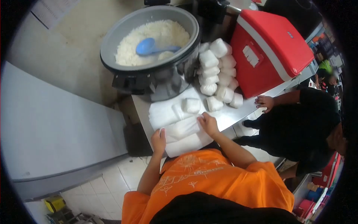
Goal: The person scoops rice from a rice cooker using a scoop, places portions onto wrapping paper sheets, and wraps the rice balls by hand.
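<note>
Between my two hands a white paper sheet [182,128] is folded over a lump whose contents are hidden. My left hand [159,139] pinches its left end, and my right hand [208,124] grips the right end. Beneath it lies a stack of white sheets [162,112]. One white wrapped bundle [192,105] rests on the stack just beyond the sheet. Several more wrapped bundles [220,72] are piled farther back. Behind the stack stands a large cooker [112,41] of white rice [130,37], with a blue scoop [145,46] lying on the rice.
A red cooler box [268,48] borders the pile on the right. Another person in black [294,123] stands at the right, with a hand [264,103] by the metal table's edge [233,115]. A large pale appliance or cabinet [56,123] fills the left side.
</note>
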`<state>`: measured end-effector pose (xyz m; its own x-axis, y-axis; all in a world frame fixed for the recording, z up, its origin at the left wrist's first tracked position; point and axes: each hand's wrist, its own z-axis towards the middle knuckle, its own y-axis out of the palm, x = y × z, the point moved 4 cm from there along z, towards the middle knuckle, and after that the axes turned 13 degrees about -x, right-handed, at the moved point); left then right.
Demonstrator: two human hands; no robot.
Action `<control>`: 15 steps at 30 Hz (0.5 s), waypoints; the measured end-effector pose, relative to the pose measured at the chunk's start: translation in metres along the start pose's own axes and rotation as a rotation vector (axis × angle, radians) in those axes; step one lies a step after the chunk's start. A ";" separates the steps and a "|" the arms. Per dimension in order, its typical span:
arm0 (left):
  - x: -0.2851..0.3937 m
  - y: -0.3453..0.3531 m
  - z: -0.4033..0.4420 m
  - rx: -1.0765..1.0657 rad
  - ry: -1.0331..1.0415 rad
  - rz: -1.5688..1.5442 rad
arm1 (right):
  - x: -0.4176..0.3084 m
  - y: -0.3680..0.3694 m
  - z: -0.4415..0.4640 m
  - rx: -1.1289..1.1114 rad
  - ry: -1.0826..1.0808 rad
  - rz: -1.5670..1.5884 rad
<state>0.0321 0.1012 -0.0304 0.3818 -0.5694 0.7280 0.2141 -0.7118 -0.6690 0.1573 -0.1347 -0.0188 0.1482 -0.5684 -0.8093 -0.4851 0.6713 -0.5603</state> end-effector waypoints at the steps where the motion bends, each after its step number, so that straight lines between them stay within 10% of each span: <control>1: 0.000 0.002 0.007 0.002 0.013 0.000 | 0.002 0.003 0.005 0.063 -0.055 -0.196; 10: 0.015 -0.002 0.045 -0.342 0.089 0.691 | -0.029 -0.015 0.017 0.104 -0.299 -0.558; 12: 0.034 -0.004 0.061 -0.094 0.474 0.621 | -0.043 -0.007 0.036 0.084 -0.320 -0.551; 15: 0.045 0.006 0.091 -0.335 0.289 0.574 | -0.052 0.001 0.059 0.190 -0.324 -0.903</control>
<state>0.1322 0.1085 -0.0158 0.0884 -0.9443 0.3169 -0.2540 -0.3290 -0.9095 0.2003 -0.0762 0.0124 0.6392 -0.7670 -0.0555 0.0700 0.1299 -0.9891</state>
